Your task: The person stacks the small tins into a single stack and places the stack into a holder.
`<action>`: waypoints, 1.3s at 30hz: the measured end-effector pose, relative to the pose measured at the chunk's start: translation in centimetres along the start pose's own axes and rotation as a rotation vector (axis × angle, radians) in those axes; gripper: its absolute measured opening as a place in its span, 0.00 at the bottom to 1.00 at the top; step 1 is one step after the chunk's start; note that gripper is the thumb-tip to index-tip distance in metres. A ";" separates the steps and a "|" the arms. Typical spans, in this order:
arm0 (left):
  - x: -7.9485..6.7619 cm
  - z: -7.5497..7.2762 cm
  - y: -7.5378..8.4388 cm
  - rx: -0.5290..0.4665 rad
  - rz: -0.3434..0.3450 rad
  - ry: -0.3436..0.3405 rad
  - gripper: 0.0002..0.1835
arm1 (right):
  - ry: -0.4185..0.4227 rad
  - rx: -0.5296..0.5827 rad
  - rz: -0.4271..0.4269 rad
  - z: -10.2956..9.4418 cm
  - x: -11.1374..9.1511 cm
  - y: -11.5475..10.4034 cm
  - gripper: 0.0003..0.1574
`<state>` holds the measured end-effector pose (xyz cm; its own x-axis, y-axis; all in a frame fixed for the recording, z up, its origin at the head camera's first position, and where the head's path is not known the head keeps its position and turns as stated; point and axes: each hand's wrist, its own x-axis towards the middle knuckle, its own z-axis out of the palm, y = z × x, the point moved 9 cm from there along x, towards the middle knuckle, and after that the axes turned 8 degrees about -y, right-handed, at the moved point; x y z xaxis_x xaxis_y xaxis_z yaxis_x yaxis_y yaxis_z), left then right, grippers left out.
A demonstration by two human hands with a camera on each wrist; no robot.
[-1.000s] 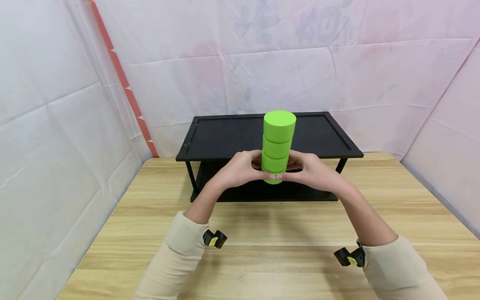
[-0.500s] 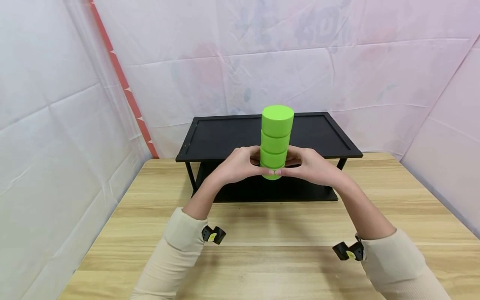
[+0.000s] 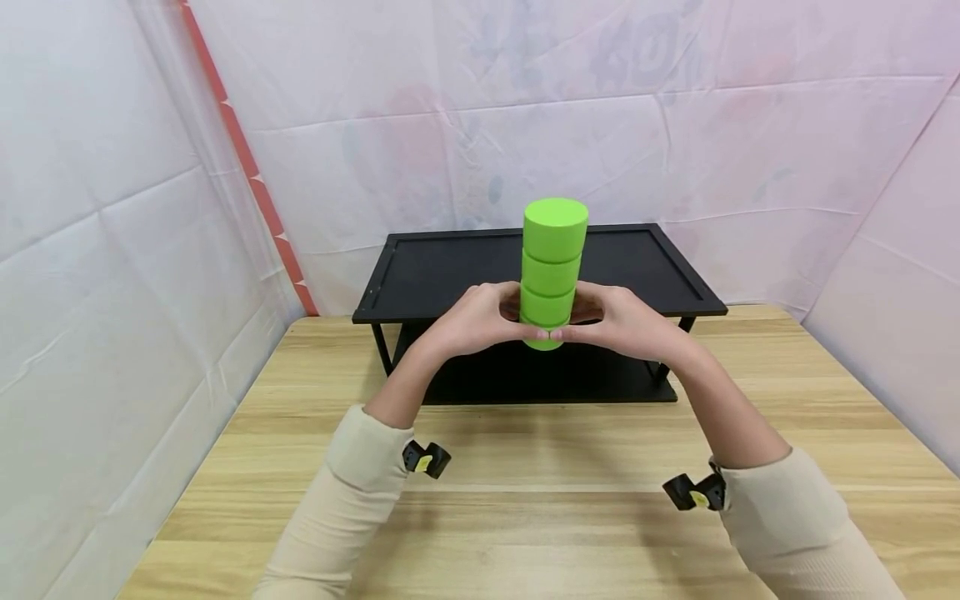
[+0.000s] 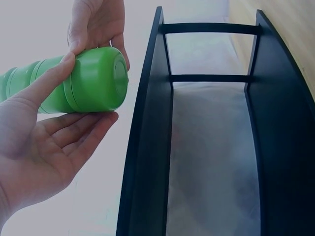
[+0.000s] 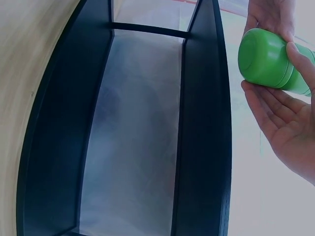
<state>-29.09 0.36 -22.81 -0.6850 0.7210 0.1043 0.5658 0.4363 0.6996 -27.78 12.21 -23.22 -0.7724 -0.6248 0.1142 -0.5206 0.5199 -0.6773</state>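
Observation:
Both hands hold a tall green stack of several round, cup-like segments upright, one hand on each side. My left hand has its thumb across the front near the bottom, with the fingers behind. My right hand mirrors that grip, and the two thumb tips nearly meet. In the left wrist view the lowest green segment shows a rounded base with a shallow recess, held just above the level of the top board. The right wrist view shows the same base between the hands. A black two-tier rack stands behind.
The rack's lower shelf sits on the wood-grain table, joined to the top board by thin posts. Pale printed sheets hang behind and at both sides. Small black cameras are strapped at both cuffs.
Both hands have lifted the green stack a little higher in the head view, keeping the same grip. The rack has not moved.

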 end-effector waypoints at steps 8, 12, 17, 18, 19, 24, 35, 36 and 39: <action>0.3 -0.5 0.2 0.006 -0.013 -0.002 0.26 | -0.009 0.011 0.000 -0.5 0.2 -0.2 0.34; 0.5 -0.6 0.2 0.009 -0.017 -0.007 0.26 | -0.017 0.013 0.000 -0.7 0.4 -0.1 0.34; 0.8 -0.8 0.3 0.017 -0.014 -0.011 0.26 | -0.024 0.011 0.011 -0.9 0.6 0.0 0.33; 0.8 -0.9 0.3 0.021 -0.015 -0.011 0.26 | -0.022 0.011 0.012 -0.9 0.6 0.1 0.33; 0.9 -0.9 0.3 0.024 -0.016 -0.010 0.26 | -0.019 0.011 0.013 -1.0 0.7 0.0 0.33; 1.3 -1.3 -0.1 0.043 -0.027 -0.013 0.26 | -0.015 0.013 0.009 -1.2 1.1 0.1 0.33; 1.9 -1.8 -0.4 0.041 -0.024 -0.030 0.26 | -0.026 0.023 0.026 -1.5 1.9 0.5 0.33; 2.0 -1.8 -0.4 0.040 -0.023 -0.031 0.26 | -0.022 0.025 0.026 -1.6 1.9 0.5 0.32; 2.2 -1.9 -0.5 0.042 -0.020 -0.035 0.27 | -0.011 0.027 0.027 -1.8 2.0 0.5 0.32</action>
<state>-31.72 0.73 -21.57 -0.6799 0.7304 0.0653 0.5717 0.4723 0.6709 -30.21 12.30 -22.06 -0.7819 -0.6172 0.0875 -0.4896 0.5211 -0.6991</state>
